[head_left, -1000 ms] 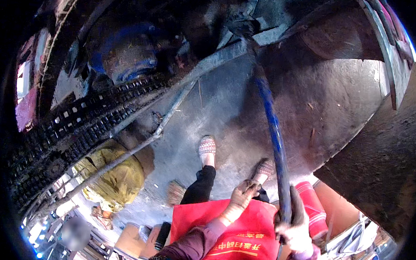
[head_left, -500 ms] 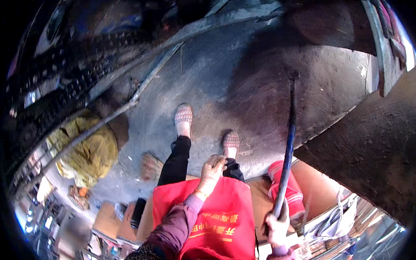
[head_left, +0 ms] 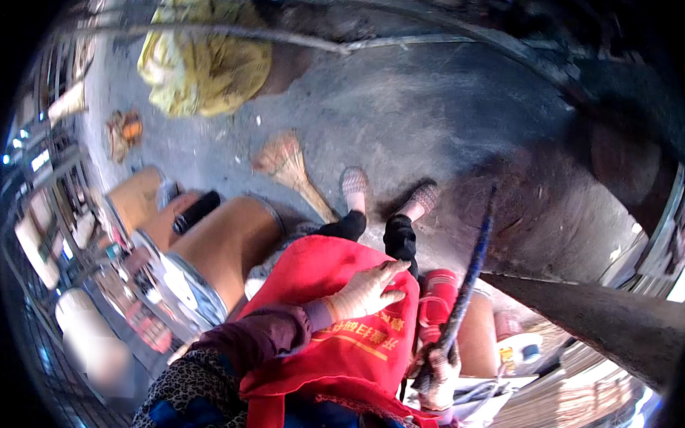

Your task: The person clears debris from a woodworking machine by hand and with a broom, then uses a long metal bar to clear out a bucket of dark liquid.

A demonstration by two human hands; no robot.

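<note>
My right hand (head_left: pixel 439 377) is closed around the lower end of a long dark stick (head_left: pixel 473 268) with bluish patches. The stick slants up and away, over the floor on my right. In front of the red apron (head_left: pixel 310 277) I hold my left hand (head_left: pixel 367 292), its fingers stretched out and the thumb apart, with nothing in it. Just left of the stick stands a red thermos-like cylinder (head_left: pixel 438 296), partly behind it. My feet, in patterned slip-on shoes (head_left: pixel 354 181), are on the bare floor beyond the apron.
A straw broom (head_left: pixel 287 165) lies left of my feet. Farther off is a yellow cloth-like bundle (head_left: pixel 204 66) behind a long pole (head_left: pixel 236 33). Brown drums (head_left: pixel 232 244) stand at the left, and a dark flat panel (head_left: pixel 580 309) juts in at the right.
The view has swung left, bringing the broom and yellow bundle further in. My left hand has gone from curled to stretched out. My right hand still grips the stick.
</note>
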